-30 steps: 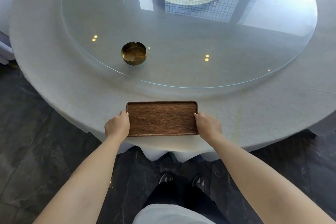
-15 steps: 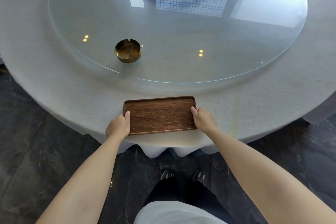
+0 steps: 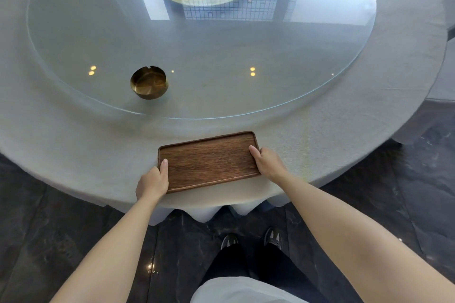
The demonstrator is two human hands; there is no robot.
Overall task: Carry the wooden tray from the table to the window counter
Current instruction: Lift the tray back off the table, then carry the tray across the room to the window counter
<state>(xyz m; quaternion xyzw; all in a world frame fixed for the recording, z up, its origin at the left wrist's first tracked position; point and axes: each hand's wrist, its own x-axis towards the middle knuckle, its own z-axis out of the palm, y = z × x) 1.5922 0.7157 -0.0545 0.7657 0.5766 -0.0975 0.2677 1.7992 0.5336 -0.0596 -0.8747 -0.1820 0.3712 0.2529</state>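
Hands, left hand (image 3: 152,182) and right hand (image 3: 266,162), clasp wooden tray (image 3: 209,161) ends at table (image 3: 73,145) edge; pickup stage, level lift required next

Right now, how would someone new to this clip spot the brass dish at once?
Start at the round table draped in grey cloth, then its big glass turntable. The brass dish sits on the glass near its front left edge, beyond the wooden tray. It alone is small, round, golden metal with a notched rim.
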